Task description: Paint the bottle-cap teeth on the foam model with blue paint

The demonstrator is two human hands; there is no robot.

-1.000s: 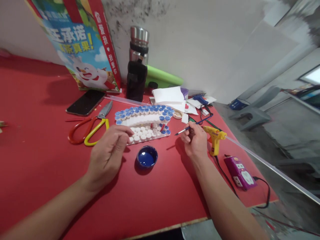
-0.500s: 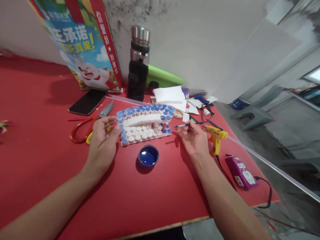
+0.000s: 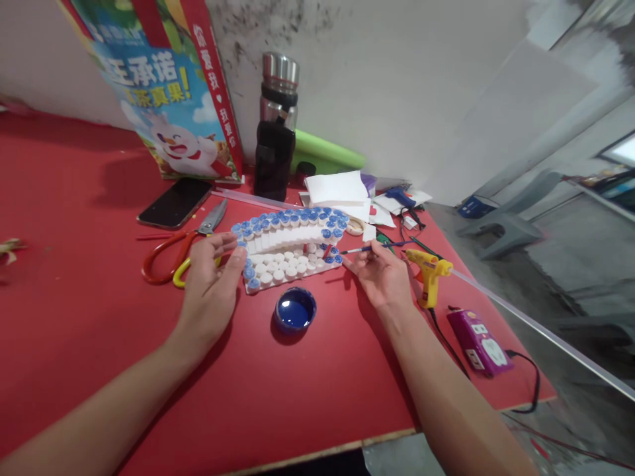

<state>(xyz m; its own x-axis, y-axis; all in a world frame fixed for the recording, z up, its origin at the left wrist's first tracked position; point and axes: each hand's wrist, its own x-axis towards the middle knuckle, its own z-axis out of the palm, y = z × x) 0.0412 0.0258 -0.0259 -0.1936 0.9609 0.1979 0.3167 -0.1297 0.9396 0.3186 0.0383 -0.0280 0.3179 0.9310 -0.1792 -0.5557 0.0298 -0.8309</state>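
A craft piece of small white round caps (image 3: 278, 266) on a flat base, many with blue-painted tops, lies on the table. A raised, curved row (image 3: 297, 217) runs along its back. My left hand (image 3: 211, 277) grips its left end between thumb and fingers. My right hand (image 3: 381, 272) is closed on a thin paintbrush (image 3: 360, 249), whose tip points left and meets the blue caps at the piece's right end. Just in front stands a small round pot of blue paint (image 3: 294, 312).
Orange-handled scissors (image 3: 166, 258) and a phone (image 3: 174, 202) lie left. A bottle (image 3: 278, 125) and printed bag (image 3: 173, 99) stand behind. Right are a yellow glue gun (image 3: 429, 268) with a long glue stick, a purple power box (image 3: 479, 344) and cords. The table's front edge (image 3: 317, 456) is close.
The craft piece has shifted slightly right and turned a little, my left hand moving with it. The brush tip has come left and down onto the piece's right end.
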